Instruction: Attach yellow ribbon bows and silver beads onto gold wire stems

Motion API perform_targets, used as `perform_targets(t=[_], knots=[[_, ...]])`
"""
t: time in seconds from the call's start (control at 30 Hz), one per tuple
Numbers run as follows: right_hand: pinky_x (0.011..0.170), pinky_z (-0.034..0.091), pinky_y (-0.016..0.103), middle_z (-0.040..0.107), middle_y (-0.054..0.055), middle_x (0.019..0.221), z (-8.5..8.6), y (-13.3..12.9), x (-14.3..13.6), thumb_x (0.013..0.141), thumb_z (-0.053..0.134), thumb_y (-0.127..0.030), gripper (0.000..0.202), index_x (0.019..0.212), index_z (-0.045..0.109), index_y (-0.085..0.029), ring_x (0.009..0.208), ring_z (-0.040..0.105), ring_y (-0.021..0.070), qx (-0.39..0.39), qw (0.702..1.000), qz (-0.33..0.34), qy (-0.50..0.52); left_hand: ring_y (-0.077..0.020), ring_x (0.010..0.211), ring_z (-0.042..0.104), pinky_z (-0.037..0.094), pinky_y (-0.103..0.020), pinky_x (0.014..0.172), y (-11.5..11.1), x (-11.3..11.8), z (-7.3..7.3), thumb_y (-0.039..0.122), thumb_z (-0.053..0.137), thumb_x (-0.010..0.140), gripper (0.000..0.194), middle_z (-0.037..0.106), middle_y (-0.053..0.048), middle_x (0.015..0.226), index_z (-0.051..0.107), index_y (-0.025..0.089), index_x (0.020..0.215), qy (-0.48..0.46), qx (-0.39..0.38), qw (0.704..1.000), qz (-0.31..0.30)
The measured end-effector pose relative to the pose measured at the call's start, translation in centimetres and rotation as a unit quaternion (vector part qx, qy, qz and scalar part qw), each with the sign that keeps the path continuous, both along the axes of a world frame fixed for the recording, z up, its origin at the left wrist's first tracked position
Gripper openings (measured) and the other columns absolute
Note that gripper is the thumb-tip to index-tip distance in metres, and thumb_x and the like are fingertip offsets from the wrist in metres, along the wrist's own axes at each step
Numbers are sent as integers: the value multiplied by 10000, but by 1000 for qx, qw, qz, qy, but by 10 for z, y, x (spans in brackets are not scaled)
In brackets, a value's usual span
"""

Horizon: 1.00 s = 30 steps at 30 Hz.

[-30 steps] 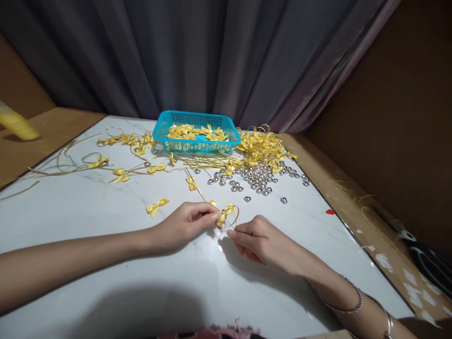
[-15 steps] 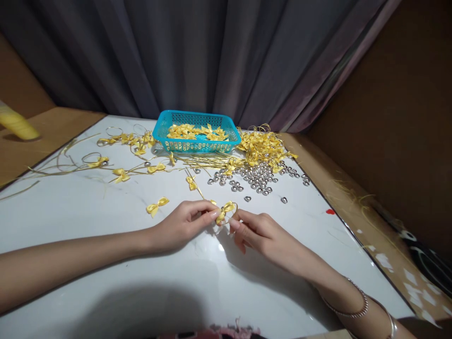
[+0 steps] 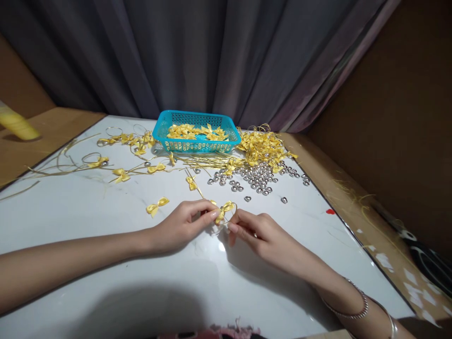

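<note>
Between thumb and forefinger, my left hand (image 3: 189,221) pinches a small yellow ribbon bow (image 3: 225,212) just above the white table. A thin gold cord (image 3: 236,207) curves in a loop at the bow's right side. My right hand (image 3: 261,235) is closed with its fingertips at the lower end of that loop, pinching the cord; its far fingers are partly hidden. Close beyond my hands lies a loose bow (image 3: 191,182) on some gold cord, and another bow (image 3: 157,207) rests left of them.
A turquoise basket (image 3: 197,147) with yellow bows stands at the back. Right of it are a heap of bows (image 3: 263,146) and scattered silver beads (image 3: 259,176). Gold cords (image 3: 63,165) spread left. Black-handled scissors (image 3: 429,263) lie at the right, a yellow spool (image 3: 17,125) far left.
My right fingertips have shifted slightly down and left along the cord loop, and the fingers have curled closer together. My left hand and the bow have hardly moved.
</note>
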State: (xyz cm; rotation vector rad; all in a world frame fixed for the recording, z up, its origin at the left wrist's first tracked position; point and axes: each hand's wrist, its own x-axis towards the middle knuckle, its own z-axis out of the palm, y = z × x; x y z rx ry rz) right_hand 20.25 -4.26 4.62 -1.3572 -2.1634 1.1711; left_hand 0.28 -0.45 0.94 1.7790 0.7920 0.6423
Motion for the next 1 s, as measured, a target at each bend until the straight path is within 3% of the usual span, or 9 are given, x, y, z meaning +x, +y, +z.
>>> perform_targets(t=[0.5,0.73,1.0], knots=[[476,308,203,571,-7,561,-8,-1,-10,893,404,-171,224,694,506,-154,465,441,76,61,997,-33,41,-128,741,503,382,-249,668,-4,2,0,283,432,919,229,574,-10,789,593,150,824,-24,27,999,37],[443,284,213,497,-30,519,-21,1,-9,885,410,-195,189,706,467,-175,430,382,81,149,986,-41,68,-120,742,497,394,-227,668,-6,2,5,287,441,916,215,562,-6,776,573,152,813,-55,-7,998,31],[426,264,200,409,-64,497,-27,-7,-18,885,408,-168,155,737,454,-175,411,330,68,160,978,-87,105,-108,731,487,391,-212,678,-12,5,10,257,448,908,185,548,15,748,568,168,800,-96,-71,992,41]])
